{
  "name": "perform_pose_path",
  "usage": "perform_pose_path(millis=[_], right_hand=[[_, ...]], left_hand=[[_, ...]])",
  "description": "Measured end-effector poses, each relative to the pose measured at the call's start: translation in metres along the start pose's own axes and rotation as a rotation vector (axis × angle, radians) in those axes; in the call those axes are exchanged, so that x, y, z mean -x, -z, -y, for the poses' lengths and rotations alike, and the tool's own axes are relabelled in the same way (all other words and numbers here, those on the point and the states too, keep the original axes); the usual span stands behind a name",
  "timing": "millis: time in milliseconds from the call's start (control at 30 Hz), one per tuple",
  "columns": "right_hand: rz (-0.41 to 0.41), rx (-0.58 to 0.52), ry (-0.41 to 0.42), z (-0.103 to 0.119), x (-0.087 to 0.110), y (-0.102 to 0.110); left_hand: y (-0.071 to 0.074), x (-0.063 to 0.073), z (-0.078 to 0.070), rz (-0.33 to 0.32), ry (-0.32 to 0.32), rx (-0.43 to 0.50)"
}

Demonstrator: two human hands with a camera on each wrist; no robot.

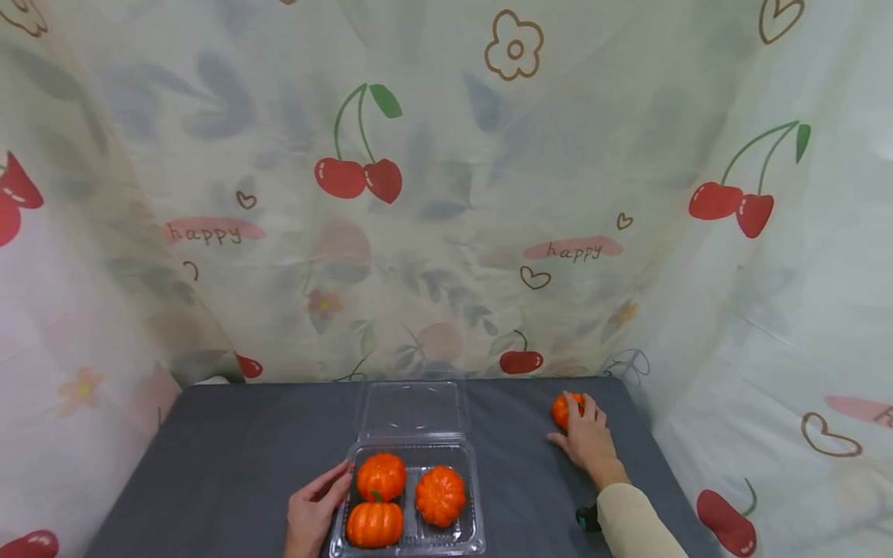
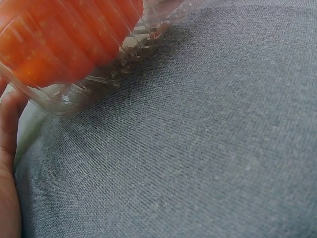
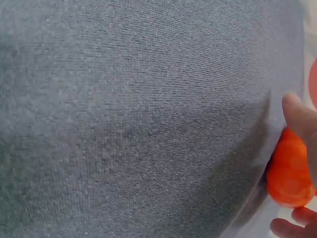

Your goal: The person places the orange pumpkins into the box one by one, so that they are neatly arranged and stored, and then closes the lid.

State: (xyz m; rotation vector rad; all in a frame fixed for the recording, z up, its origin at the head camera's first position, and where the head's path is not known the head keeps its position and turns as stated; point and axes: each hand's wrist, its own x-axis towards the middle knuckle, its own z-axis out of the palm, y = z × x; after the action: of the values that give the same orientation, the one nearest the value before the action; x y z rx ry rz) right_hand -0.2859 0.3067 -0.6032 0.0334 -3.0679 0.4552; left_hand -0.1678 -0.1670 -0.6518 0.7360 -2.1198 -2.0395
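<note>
A clear plastic clamshell box stands on the table with its lid folded back. Two small orange pumpkins lie in its left part. Another pumpkin lies in the right part. My left hand touches the box's left wall with extended fingers; the left wrist view shows fingers beside the box's corner. At the far right, my right hand reaches over a separate pumpkin, its fingers spread over the top. In the right wrist view the thumb stands off from that pumpkin.
A dark grey cloth covers the table. Patterned curtains with cherries hang behind it and at both sides. A dark strap-like item sits by the right sleeve.
</note>
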Motion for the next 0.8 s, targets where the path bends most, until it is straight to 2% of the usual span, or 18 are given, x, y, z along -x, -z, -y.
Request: perform_pose_path(millis=[433,800], right_hand=[[-0.132,0.064,0.056,-0.001,0.005,-0.005],[-0.153,0.012,0.049,0.0,0.013,-0.013]], left_hand=[[-0.002,0.0,-0.001,0.002,-0.001,-0.011],[-0.001,0.001,-0.002,0.008,0.007,-0.003]])
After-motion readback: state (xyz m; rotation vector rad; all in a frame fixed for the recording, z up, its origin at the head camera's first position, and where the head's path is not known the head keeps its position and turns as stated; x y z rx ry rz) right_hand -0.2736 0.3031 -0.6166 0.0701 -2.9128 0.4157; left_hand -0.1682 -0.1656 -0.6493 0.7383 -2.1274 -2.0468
